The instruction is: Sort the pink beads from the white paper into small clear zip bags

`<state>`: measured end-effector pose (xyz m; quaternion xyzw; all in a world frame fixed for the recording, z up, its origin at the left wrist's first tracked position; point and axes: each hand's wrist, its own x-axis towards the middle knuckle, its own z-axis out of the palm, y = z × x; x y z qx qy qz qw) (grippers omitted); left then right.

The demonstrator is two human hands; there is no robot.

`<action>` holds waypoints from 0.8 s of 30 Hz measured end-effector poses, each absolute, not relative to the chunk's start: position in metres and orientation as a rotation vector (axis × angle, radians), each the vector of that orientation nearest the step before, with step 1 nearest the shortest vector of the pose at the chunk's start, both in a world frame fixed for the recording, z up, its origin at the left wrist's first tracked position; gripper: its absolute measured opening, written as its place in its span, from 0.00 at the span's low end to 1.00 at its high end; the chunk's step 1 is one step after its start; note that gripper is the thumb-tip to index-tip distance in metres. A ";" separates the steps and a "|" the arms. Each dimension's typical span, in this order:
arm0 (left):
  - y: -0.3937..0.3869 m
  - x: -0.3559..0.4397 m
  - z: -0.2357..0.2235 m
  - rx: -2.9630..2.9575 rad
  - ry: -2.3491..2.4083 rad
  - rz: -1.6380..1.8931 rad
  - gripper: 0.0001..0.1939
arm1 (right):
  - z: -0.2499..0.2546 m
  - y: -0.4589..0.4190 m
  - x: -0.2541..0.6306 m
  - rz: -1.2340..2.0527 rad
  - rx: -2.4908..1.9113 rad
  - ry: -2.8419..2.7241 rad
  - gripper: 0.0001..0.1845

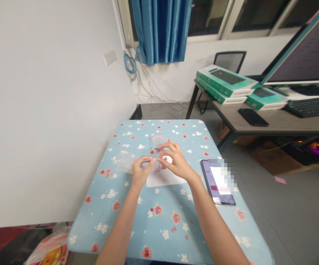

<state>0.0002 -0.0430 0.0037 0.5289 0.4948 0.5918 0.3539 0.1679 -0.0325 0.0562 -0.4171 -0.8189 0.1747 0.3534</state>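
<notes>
Both my hands meet over the middle of a small table covered with a light blue flowered cloth. My left hand and my right hand each pinch an end of a small clear plastic bag, held just above a white sheet of paper. What is inside the bag is too small to make out. Another clear zip bag lies just beyond my fingers, and more clear bags lie to the left of my left hand.
A phone with a lit screen lies at the table's right edge. A desk at the right carries green keyboard boxes, a dark phone, a keyboard and a monitor. A white wall is close on the left.
</notes>
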 end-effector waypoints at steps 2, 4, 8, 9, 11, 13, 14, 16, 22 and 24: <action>-0.043 0.001 0.006 1.401 1.261 1.516 0.09 | 0.057 -0.033 0.168 0.460 -1.080 -2.133 0.08; -0.042 0.001 0.009 1.452 1.249 1.495 0.09 | 0.057 -0.033 0.169 0.461 -1.081 -2.149 0.08; -0.043 0.000 0.012 1.506 1.249 1.454 0.08 | 0.058 -0.034 0.169 0.447 -1.076 -2.174 0.08; -0.043 0.000 0.012 1.510 1.250 1.442 0.07 | 0.059 -0.034 0.169 0.446 -1.074 -2.183 0.08; -0.043 -0.001 0.012 1.516 1.255 1.421 0.07 | 0.060 -0.034 0.169 0.450 -1.066 -2.197 0.07; -0.044 -0.001 0.012 1.508 1.262 1.414 0.07 | 0.060 -0.034 0.168 0.455 -1.060 -2.201 0.08; -0.044 -0.001 0.012 1.498 1.261 1.415 0.08 | 0.061 -0.034 0.168 0.458 -1.059 -2.198 0.08; -0.043 -0.002 0.011 1.468 1.252 1.421 0.09 | 0.060 -0.034 0.169 0.461 -1.066 -2.186 0.08; -0.043 -0.008 0.012 1.507 1.246 1.400 0.11 | 0.057 -0.032 0.175 0.438 -1.107 -2.139 0.07; -0.043 -0.010 0.013 1.533 1.241 1.404 0.11 | 0.056 -0.031 0.177 0.435 -1.105 -2.142 0.07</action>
